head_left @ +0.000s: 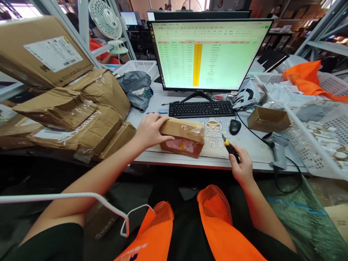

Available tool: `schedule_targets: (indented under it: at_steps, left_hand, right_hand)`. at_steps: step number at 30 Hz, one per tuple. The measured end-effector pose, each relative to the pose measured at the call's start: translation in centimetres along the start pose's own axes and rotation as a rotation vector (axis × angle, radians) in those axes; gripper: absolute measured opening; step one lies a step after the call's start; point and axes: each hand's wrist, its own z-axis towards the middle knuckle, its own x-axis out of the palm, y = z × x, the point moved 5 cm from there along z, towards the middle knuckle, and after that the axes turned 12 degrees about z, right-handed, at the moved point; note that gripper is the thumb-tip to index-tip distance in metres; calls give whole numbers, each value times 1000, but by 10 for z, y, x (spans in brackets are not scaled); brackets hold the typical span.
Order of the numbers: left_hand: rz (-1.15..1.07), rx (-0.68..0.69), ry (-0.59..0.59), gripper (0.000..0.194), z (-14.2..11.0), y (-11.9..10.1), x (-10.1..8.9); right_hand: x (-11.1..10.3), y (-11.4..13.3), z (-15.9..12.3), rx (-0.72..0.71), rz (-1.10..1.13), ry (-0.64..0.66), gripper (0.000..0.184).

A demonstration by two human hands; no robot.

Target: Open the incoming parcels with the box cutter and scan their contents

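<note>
My left hand (152, 131) grips one end of a small brown cardboard box (182, 131), thumb on the near side and fingers over the top. Clear tape shines on the box, and a pinkish label (181, 145) covers part of its front face. The box is tilted at the front edge of the desk. In my right hand (241, 165) is a utility knife (231, 149) with a black and yellow handle, its blade out and pointing up and away from me. A gap of desk mat separates the knife from the box.
Taped cartons (81, 123) are stacked on the left beside a grey plastic bag (137, 88). Behind are a keyboard (201, 109) and monitor (206, 58). Rightward lie a mouse (235, 127), an open small box (268, 119), a barcode scanner (278, 150) and white baskets (307, 145).
</note>
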Motion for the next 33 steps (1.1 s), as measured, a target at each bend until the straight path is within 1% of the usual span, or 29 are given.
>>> schedule_targets:
  at_steps: [1,2,4,5,7,9,11,12,14,16,17,18,20,21,23,25,27,28,30,31,33]
  left_hand:
    - [22,-64,-33,77,-8,-15,-3]
    - [10,-97,-55,73,-17,-28,-5]
    - [-102,-78,-90,65,-33,-47,-7]
    - [-182,-48,-109,63,-40,-49,-6]
    - [-347,-9,-113,68,-48,-40,6]
    - [-511,-10,-74,82,-48,-27,28]
    - [-643,-43,-64,93,-44,-22,48]
    - [-671,-84,-94,95,-42,-24,54]
    - [-636,-225,-182,98,-42,-37,58]
    - [-548,-352,-221,103,-46,-62,55]
    - [-520,-379,-217,104,-49,-76,53]
    - [-518,-373,-198,103,-52,-91,52]
    - [-580,-279,-133,96,-57,-116,57]
    - [-629,-227,-109,93,-59,-125,61]
    - [-723,-148,-83,94,-61,-136,72]
    - [-771,-89,-79,96,-60,-141,80]
    - [-742,-34,-85,88,-55,-142,80]
    - [-696,-10,-102,82,-51,-140,76]
    - [-581,27,-180,74,-39,-135,65]
    - [-537,62,-222,74,-32,-134,59]
    - [-522,195,-278,78,-20,-137,52]
  right_hand:
    - [-5,4,0,4,-11,-14,37]
    - [-10,8,0,6,-19,-19,38]
    - [-19,18,1,3,-29,-8,38]
    - [-22,23,1,3,-34,5,38]
    - [-26,33,3,1,-43,37,38]
    - [-28,43,6,-8,-47,82,38]
    - [-25,53,11,-24,-36,132,38]
    - [-23,58,14,-35,-28,153,38]
    - [-19,70,17,-60,-11,182,39]
    - [-14,81,18,-90,-2,203,40]
    - [-13,87,17,-103,-4,212,41]
    - [-12,92,14,-113,-10,220,42]
    - [-10,100,7,-117,-34,242,43]
    - [-10,104,2,-113,-49,255,43]
    - [-10,109,-8,-102,-82,284,44]
    - [-11,113,-17,-86,-119,300,45]
    - [-14,115,-22,-68,-164,298,45]
    - [-15,116,-23,-59,-190,294,45]
    - [-17,118,-24,-47,-241,291,43]
    - [-17,119,-24,-47,-264,292,42]
    - [-17,122,-22,-54,-302,301,40]
